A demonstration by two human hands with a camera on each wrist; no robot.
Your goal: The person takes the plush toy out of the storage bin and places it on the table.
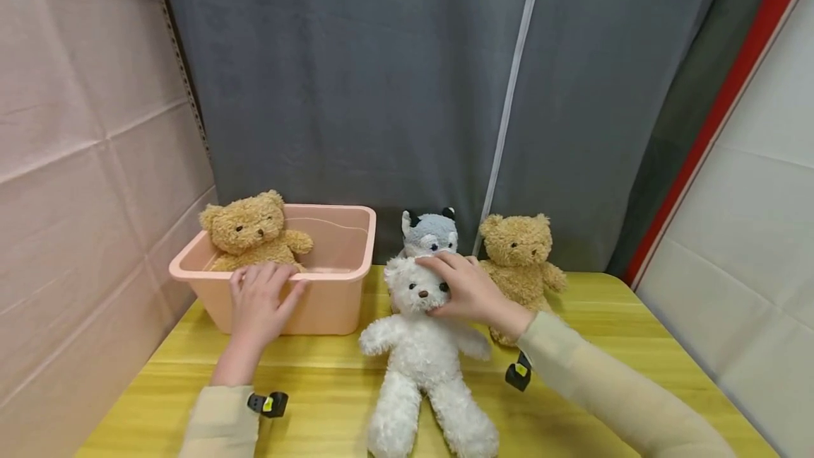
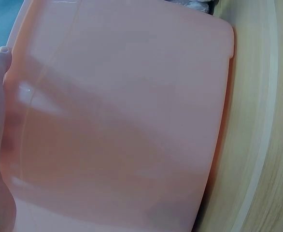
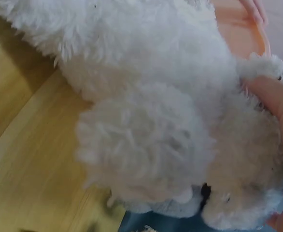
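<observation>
two bare hands meet their holds, watched from my remote post: beige sleeves (image 1: 219, 424) reach in over a yellow wood-grain table (image 1: 318, 387), a small black device (image 1: 275, 405) at each wrist. nearest me, a white bear (image 1: 420, 353) faces my head view, legs spread toward the lower edge, arms out to its sides. the right hand (image 1: 469, 290) is clamped on its head, fingers across the top and thumb by the chin; the head lies within the grip, the body and legs extend below it. whether its feet bear on the table i cannot tell. at left, the left hand (image 1: 263, 297) grips the near rim of a pink bin (image 1: 332, 304), fingers hooked over the edge, thumb against the outer wall. in the bin's left end leans a brown bear (image 1: 251, 228), head above the rim. behind the white bear, partly hidden, is a gray husky plush (image 1: 431, 232); just right of it sits a second brown bear (image 1: 516, 271). farthest back hangs a gray curtain (image 1: 356, 76).
</observation>
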